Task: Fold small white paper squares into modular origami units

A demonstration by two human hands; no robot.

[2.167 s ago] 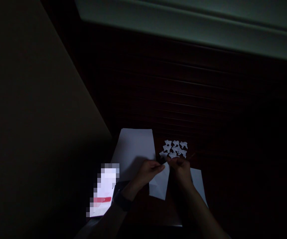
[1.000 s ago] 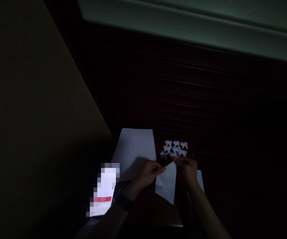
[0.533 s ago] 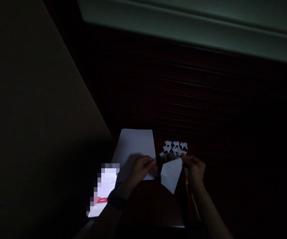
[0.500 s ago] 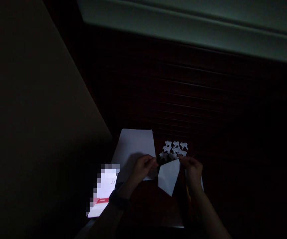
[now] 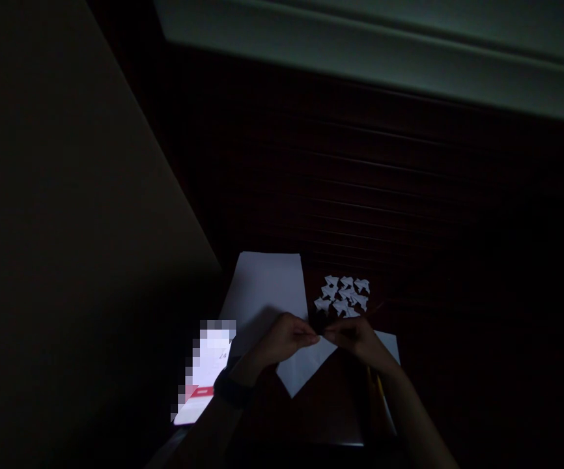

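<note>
My left hand (image 5: 292, 337) and my right hand (image 5: 355, 337) come close together over the dark table, thumbs and fingers pinched on the upper edge of a folded sheet of paper (image 5: 304, 369). The sheet hangs below them with a pointed corner toward me, and its top is partly hidden by my fingers. Just beyond my hands lie several small folded paper figures (image 5: 343, 292) in rough rows. A dark band (image 5: 233, 389) is around my left wrist.
At the left is a stack of white paper (image 5: 267, 280). A lit screen (image 5: 204, 371) glows beside my left forearm. More white paper (image 5: 390, 343) and a yellow, slender object (image 5: 374, 391) lie by my right forearm. A pale ledge (image 5: 360, 71) crosses the top.
My right hand has moved left toward my left hand, bringing the folded sheet with it. My left hand has shifted slightly right and nearer, and now grips the sheet too.
</note>
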